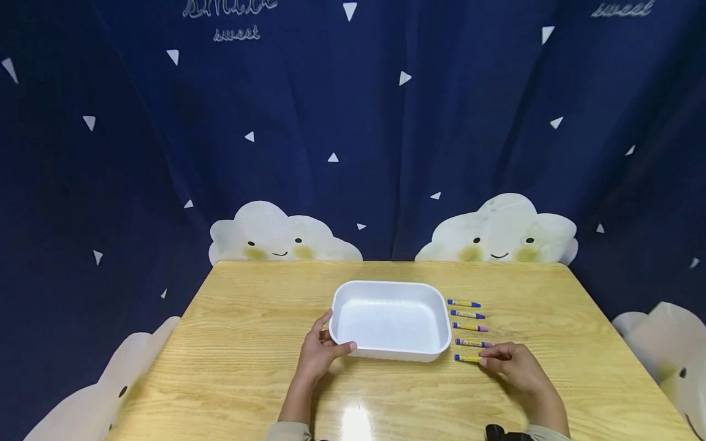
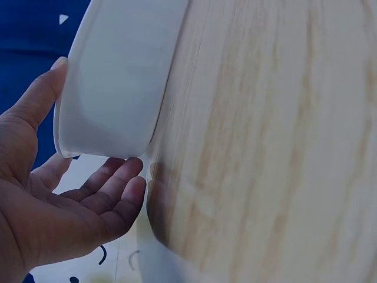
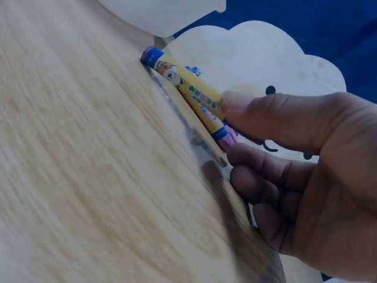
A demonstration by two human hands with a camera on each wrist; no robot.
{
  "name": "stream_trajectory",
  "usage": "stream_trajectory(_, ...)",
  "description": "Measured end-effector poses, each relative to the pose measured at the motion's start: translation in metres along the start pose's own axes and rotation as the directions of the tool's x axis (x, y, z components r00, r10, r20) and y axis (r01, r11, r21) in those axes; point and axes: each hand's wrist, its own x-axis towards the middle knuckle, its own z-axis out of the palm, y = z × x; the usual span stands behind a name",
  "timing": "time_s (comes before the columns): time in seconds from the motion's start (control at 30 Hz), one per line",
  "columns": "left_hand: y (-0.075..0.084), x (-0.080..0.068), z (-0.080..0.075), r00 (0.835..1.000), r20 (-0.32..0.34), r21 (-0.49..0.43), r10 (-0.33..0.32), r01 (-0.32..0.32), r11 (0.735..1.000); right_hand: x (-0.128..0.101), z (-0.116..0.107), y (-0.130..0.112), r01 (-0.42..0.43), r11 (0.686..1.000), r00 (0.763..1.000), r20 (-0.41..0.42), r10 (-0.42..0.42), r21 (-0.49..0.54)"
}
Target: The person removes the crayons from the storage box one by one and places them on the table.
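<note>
A white rectangular plastic tub (image 1: 390,353) stands on the wooden table. My left hand (image 1: 320,355) holds it at its front left corner, the thumb on the front rim and the other fingers along the left side. In the left wrist view, my left hand (image 2: 65,194) spans the tub's wall (image 2: 112,88) with fingertips against it. My right hand (image 1: 515,367) pinches the tip end of the nearest crayon (image 1: 466,358), which has a yellow wrapper and a blue end. In the right wrist view, the thumb lies over this crayon (image 3: 177,79), and my fingers hide its tip.
Several more crayons lie in a column right of the tub, including a pink-tipped one (image 1: 470,327) and a blue-tipped one (image 1: 464,303). The table (image 1: 237,343) meets a dark blue curtain (image 1: 353,122) with printed clouds at its back edge.
</note>
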Motion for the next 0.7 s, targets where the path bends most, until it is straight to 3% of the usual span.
stream_trajectory(0.3, -0.002, 0.001, 0.001, 1.000, 0.009, -0.020, 0.000, 0.000, 1.000, 0.001, 0.002, 0.003, 0.040, 0.989, 0.998, -0.035, -0.045, -0.144)
stream_trajectory(0.53, 0.003, 0.000, 0.001, 1.000, 0.016, -0.006, 0.024, -0.024, 1.000, -0.003, -0.003, -0.005, 0.023, 0.997, 0.999, -0.040, -0.027, -0.077)
stream_trajectory(0.7, 0.004, -0.006, -0.004, 0.999, 0.021, 0.098, 0.045, -0.046, 0.994, -0.006, -0.007, -0.017, 0.142, 0.970, 0.985, -0.070, -0.158, -0.195)
